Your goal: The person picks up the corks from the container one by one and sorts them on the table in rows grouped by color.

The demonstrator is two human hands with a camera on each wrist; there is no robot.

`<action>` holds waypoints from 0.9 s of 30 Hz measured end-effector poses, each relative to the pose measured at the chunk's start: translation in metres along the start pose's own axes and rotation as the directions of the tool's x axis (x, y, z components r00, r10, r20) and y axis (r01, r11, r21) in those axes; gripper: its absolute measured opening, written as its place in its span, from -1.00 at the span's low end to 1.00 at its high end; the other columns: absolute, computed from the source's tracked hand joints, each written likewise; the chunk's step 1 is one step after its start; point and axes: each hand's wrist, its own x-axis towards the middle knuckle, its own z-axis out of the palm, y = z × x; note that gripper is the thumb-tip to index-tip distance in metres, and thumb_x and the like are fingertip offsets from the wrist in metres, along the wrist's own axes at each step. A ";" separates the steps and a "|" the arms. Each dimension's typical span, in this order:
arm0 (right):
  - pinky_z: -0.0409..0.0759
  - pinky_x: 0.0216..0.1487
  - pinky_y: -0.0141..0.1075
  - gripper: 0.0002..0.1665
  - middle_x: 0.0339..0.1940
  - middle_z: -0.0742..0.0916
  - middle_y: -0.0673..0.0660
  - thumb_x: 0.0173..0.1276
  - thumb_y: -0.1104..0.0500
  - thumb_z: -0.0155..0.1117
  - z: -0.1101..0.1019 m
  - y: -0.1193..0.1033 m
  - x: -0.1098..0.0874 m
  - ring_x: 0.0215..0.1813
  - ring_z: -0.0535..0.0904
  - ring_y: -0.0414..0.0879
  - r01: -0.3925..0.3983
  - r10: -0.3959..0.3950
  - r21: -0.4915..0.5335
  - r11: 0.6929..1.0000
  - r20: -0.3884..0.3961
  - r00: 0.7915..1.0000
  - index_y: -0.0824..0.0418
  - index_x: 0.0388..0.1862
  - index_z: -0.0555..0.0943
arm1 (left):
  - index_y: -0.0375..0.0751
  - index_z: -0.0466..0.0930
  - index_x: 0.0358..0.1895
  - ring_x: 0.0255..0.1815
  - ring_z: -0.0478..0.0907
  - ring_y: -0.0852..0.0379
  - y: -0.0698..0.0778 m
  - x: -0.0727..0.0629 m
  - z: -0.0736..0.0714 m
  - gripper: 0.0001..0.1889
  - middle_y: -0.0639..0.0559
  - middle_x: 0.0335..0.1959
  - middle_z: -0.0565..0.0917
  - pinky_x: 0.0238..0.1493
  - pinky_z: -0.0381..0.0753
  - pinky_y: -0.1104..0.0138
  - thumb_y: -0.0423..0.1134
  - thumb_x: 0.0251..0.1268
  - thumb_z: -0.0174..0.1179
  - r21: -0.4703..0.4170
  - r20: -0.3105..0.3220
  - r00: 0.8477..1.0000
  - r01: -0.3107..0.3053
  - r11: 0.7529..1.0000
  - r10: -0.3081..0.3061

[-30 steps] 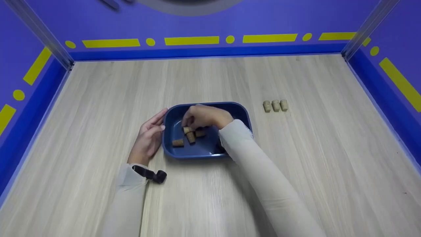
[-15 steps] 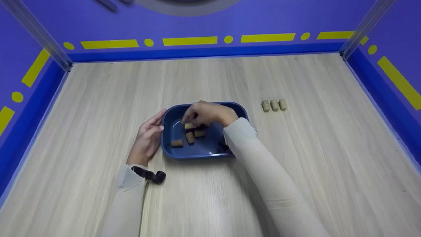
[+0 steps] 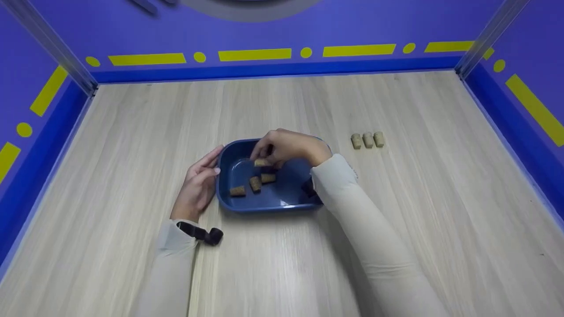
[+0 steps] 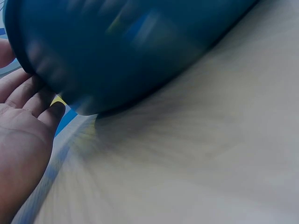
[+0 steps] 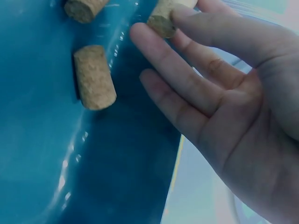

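Note:
In the head view a dark blue rectangular bin (image 3: 282, 208) sits mid-table. My left hand (image 3: 197, 187) lies along its left outer wall, fingers straight and thumb at the rim; the left wrist view also has these fingers (image 4: 28, 91) touching the bin. Inside the bin, my right hand (image 3: 288, 147) pinches a cork (image 5: 161, 23) between thumb and fingers, lifted off the bottom. Three other corks lie on the bin floor: a left cork (image 3: 238, 191), a middle cork (image 3: 255, 184) and one cork (image 3: 268, 178) nearest the right hand. The right forearm hides part of the bin's right side.
Three corks (image 3: 367, 140) lie side by side in a row on the wooden table (image 3: 282, 264), right of the bin. Blue-purple panels (image 3: 264, 35) with yellow marks wall the table at the back and both sides.
My right hand has picked up a cork from the group in the bin and shifted up and to the right with it. The left hand and the bin stay in place.

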 end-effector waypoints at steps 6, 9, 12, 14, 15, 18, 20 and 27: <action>0.70 -0.09 -0.18 -0.55 -0.08 0.70 0.18 0.20 0.43 0.28 -0.008 0.000 -0.010 -0.10 0.67 0.01 0.019 -0.021 -0.052 0.998 -0.032 0.999 0.17 0.08 0.66 | -0.57 0.11 0.39 0.26 0.45 0.20 -0.001 0.001 -0.001 -0.38 -0.01 0.19 0.56 0.24 0.45 0.41 -0.65 0.17 -0.16 -0.005 0.000 1.000 -0.009 1.000 0.009; 0.67 -0.03 -0.21 -0.52 -0.08 0.71 0.17 0.16 0.45 0.29 -0.013 0.001 -0.017 -0.05 0.64 -0.03 0.070 -0.079 -0.128 0.989 -0.066 0.995 0.15 0.08 0.66 | -0.57 0.11 0.39 0.26 0.45 0.20 -0.001 0.001 -0.001 -0.38 -0.01 0.19 0.56 0.24 0.45 0.41 -0.65 0.17 -0.16 -0.007 0.001 1.000 -0.012 1.000 0.012; 0.63 0.04 -0.21 -0.53 -0.06 0.72 0.17 0.17 0.43 0.29 -0.018 0.004 -0.023 0.00 0.63 -0.02 0.119 -0.138 -0.175 0.977 -0.097 0.986 0.16 0.08 0.66 | -0.57 0.11 0.39 0.27 0.45 0.20 -0.001 0.002 -0.001 -0.38 -0.02 0.20 0.55 0.24 0.45 0.41 -0.65 0.17 -0.16 -0.007 0.003 1.000 -0.012 1.000 0.012; 0.62 0.05 -0.19 -0.53 -0.05 0.72 0.17 0.17 0.42 0.28 -0.021 0.006 -0.027 0.00 0.63 -0.01 0.139 -0.162 -0.179 0.974 -0.115 0.980 0.18 0.08 0.66 | -0.56 0.11 0.39 0.27 0.44 0.20 -0.001 0.001 -0.001 -0.37 -0.02 0.20 0.55 0.24 0.45 0.41 -0.65 0.16 -0.15 -0.002 0.002 1.000 -0.011 1.000 0.011; 0.62 0.04 -0.18 -0.53 -0.03 0.72 0.17 0.17 0.43 0.27 -0.022 0.007 -0.029 0.00 0.63 0.00 0.147 -0.169 -0.174 0.974 -0.123 0.978 0.20 0.08 0.65 | -0.56 0.11 0.40 0.27 0.44 0.20 -0.001 0.001 -0.001 -0.37 -0.02 0.21 0.55 0.24 0.45 0.41 -0.65 0.16 -0.15 0.000 0.000 1.000 -0.012 1.000 0.012; 0.63 0.00 -0.20 -0.52 0.04 0.71 0.16 0.17 0.44 0.25 -0.025 0.011 -0.035 -0.03 0.66 -0.01 0.144 -0.169 -0.169 0.975 -0.144 0.975 0.21 0.10 0.64 | -0.57 0.08 0.40 0.28 0.44 0.20 -0.001 0.001 -0.001 -0.36 -0.02 0.21 0.54 0.24 0.45 0.41 -0.64 0.16 -0.15 0.008 -0.007 1.000 -0.010 1.000 0.011; 0.63 -0.06 -0.22 -0.52 0.11 0.68 0.14 0.21 0.43 0.23 -0.027 0.012 -0.040 -0.05 0.68 -0.01 0.121 -0.146 -0.160 0.980 -0.155 0.977 0.19 0.13 0.63 | -0.58 0.05 0.41 0.28 0.44 0.20 0.000 0.000 0.000 -0.35 -0.02 0.23 0.53 0.24 0.46 0.41 -0.64 0.17 -0.15 0.015 -0.006 1.000 -0.010 1.000 0.010; 0.62 -0.13 -0.23 -0.52 0.18 0.65 0.11 0.29 0.36 0.23 -0.032 0.021 -0.055 -0.05 0.69 -0.01 0.058 -0.087 -0.135 0.989 -0.219 0.972 0.12 0.20 0.58 | -0.60 0.01 0.42 0.31 0.41 0.20 0.000 0.000 -0.002 -0.34 -0.09 0.31 0.46 0.26 0.44 0.41 -0.63 0.17 -0.14 0.028 0.013 1.000 -0.010 1.000 0.010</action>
